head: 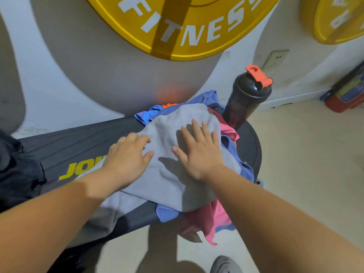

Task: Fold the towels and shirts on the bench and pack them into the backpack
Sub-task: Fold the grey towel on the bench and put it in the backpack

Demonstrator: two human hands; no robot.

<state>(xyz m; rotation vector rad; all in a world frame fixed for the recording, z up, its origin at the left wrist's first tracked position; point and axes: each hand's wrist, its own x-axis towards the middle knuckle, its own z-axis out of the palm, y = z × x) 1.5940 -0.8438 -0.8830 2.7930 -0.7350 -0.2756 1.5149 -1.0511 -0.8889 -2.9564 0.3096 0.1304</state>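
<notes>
- While both hands press flat, the grey towel lies under them on the bench.
- Left hand: fingers spread, gripping nothing.
- Right hand: fingers spread, palm down.
- Blue and pink clothes lie beneath the towel.
- Beyond the right fingertips stands a black shaker bottle.

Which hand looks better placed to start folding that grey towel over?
Probably the left hand: it rests at the grey towel's left edge, fingers curled as if to lift it. The right hand lies flat mid-towel, better suited to pinning it on the pile.
</notes>
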